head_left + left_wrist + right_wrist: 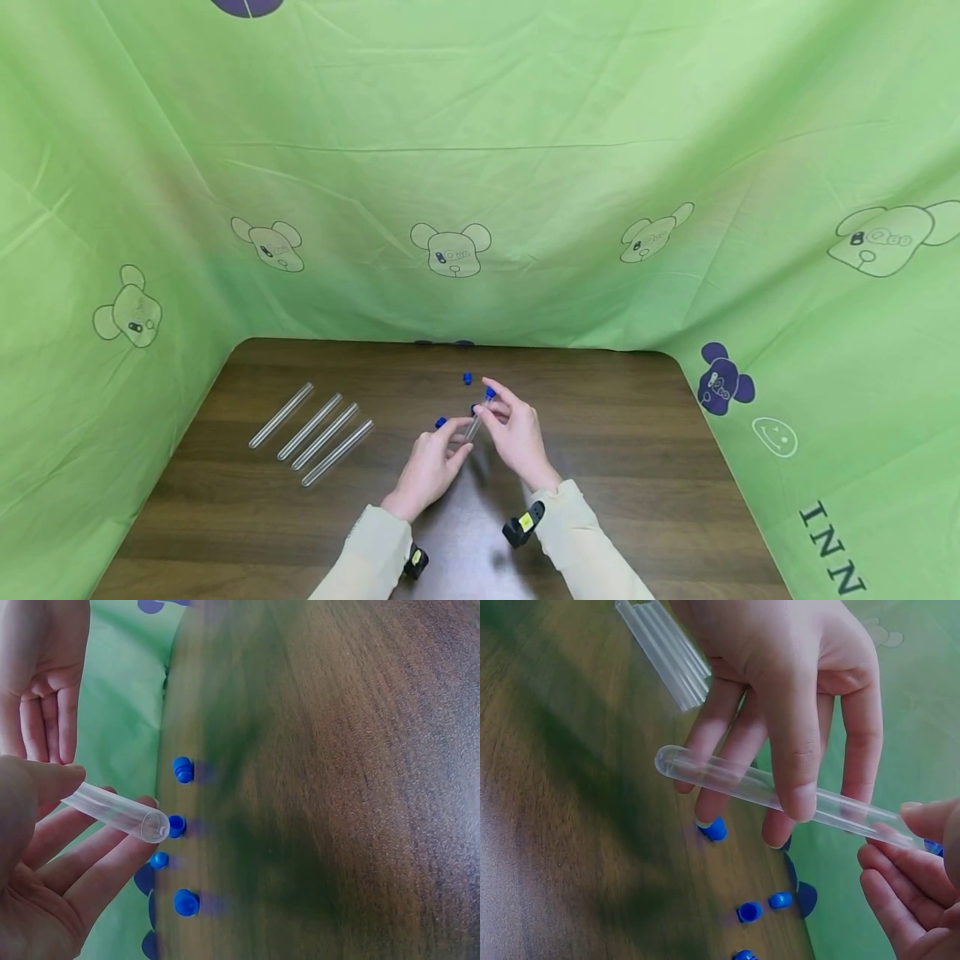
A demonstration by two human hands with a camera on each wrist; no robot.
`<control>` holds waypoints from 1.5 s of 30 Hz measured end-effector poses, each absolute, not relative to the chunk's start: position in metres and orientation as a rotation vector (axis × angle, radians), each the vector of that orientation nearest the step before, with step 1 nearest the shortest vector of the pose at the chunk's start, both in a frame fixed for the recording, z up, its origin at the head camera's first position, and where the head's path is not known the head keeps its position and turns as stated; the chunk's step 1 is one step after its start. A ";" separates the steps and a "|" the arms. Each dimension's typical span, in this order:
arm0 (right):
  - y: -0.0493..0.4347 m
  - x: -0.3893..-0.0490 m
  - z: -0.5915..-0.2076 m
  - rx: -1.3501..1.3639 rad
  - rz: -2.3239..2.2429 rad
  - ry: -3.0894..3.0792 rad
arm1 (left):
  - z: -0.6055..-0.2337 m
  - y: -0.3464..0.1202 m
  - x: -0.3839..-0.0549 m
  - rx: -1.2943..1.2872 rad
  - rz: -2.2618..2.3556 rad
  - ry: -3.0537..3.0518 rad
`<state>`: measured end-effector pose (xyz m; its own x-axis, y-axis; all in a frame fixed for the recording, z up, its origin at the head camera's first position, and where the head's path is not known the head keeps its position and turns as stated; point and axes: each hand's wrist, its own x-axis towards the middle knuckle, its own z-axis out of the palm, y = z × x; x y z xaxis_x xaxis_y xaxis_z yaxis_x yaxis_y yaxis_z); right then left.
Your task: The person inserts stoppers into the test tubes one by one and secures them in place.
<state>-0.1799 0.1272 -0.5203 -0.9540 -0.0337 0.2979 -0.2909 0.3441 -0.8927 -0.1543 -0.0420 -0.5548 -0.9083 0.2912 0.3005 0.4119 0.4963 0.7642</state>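
Note:
A clear test tube (750,786) is held at a slant between both hands, its rounded end low and a blue cap (491,392) at its upper end. My left hand (429,468) pinches the tube along its length between thumb and fingers. At the upper end my right hand (519,435) holds the cap, a fingertip on its top and the thumb beside the tube's end. In the right wrist view the right hand (922,881) partly hides that cap. Several loose blue caps (187,902) lie on the table just beyond the hands.
Several clear test tubes (309,427) lie side by side, slanted, on the left of the brown wooden table (637,467). A green cloth (480,167) with bear prints hangs behind the table and along both sides. Black wrist devices (523,525) sit near the sleeves.

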 end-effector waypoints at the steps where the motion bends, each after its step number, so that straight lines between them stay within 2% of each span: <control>1: 0.127 -0.180 -0.520 0.286 1.664 -2.380 | -0.555 -0.042 -0.154 -0.613 -1.386 -2.601; 25: 0.126 -0.179 -0.516 0.186 1.724 -2.340 | -0.550 -0.039 -0.156 -0.615 -1.393 -2.584; 34: 0.121 -0.162 -0.476 0.228 1.734 -2.333 | -0.549 -0.038 -0.155 -0.612 -1.402 -2.597; 45: 0.123 -0.162 -0.474 0.219 1.748 -2.333 | -0.551 -0.036 -0.157 -0.617 -1.370 -2.585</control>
<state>-0.1618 0.1231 -0.4745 -0.9651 0.0118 0.2616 -0.2477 0.2825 -0.9267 -0.1567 -0.0363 -0.5511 -0.9039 0.2853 0.3186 0.4238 0.4980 0.7566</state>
